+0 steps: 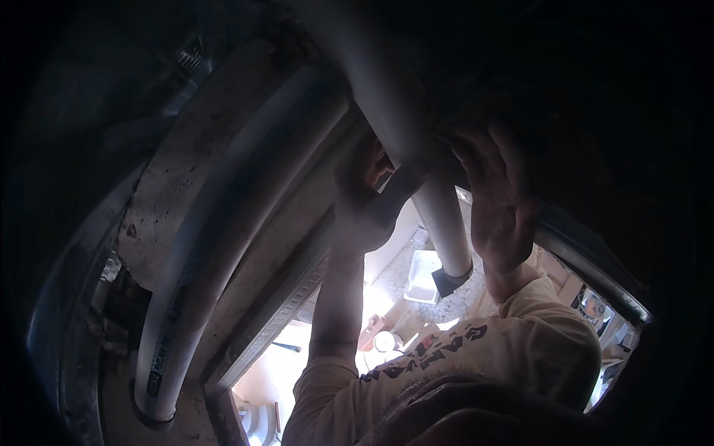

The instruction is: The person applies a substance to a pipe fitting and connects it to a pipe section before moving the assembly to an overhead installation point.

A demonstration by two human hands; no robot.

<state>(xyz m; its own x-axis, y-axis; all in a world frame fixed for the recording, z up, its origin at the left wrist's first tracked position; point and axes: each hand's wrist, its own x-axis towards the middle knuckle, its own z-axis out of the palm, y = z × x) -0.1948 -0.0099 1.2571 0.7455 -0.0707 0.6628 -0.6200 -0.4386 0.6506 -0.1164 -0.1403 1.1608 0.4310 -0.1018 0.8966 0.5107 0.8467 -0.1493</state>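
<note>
A pale plastic pipe (392, 111) slants down from the top middle through a framed opening and ends in a dark piece (451, 282). My left hand (368, 208) is raised to it, closed around it, with the thumb across the front and the fingers mostly behind in shadow. On the pipe's other side is my right hand (500, 197), with its fingers stretched upward and somewhat apart. Its fingertips come close to the pipe, but darkness hides whether they touch. I see nothing held in that hand.
Another thick pale pipe (245, 201) runs along the left beside a rough board (163, 201). Metal profiles (275, 327) edge the bright opening around my arms. Below lie a white tray (424, 276) and a white roll (384, 341). Deep shadow covers the upper right.
</note>
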